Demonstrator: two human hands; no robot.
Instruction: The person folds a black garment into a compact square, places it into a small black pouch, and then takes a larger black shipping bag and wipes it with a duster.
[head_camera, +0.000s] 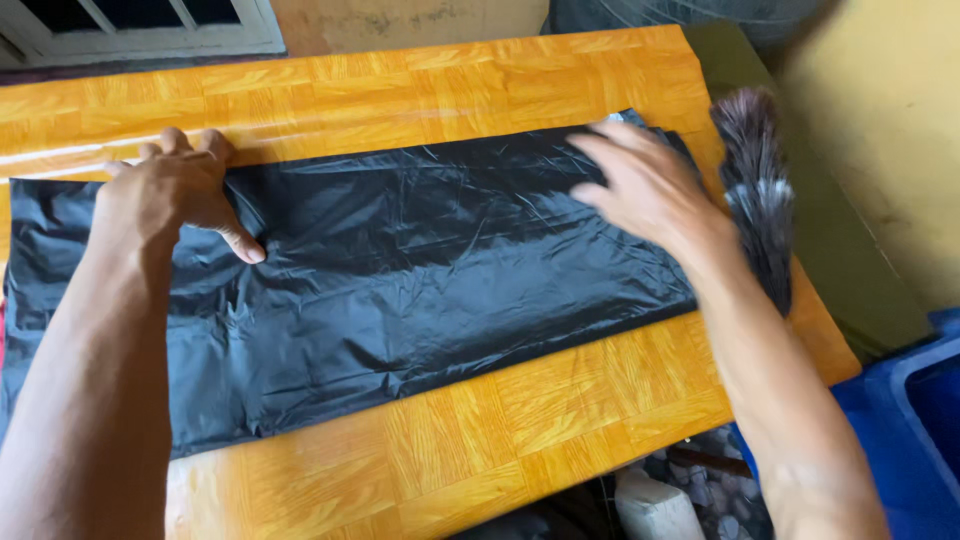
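Note:
A large black plastic bag (400, 270) lies spread flat across an orange wood-pattern table (520, 420). My left hand (175, 190) presses down on the bag's far left part, fingers curled at its upper edge, thumb pointing right. My right hand (645, 185) hovers flat over the bag's right end, fingers apart and blurred with motion. It holds nothing.
A grey-brown feather duster (757, 190) lies along the table's right edge, beside my right wrist. A blue plastic bin (905, 420) stands low at the right. A white window frame (140, 30) is beyond the table's far edge. Rubble and a white block (655, 505) lie under the table.

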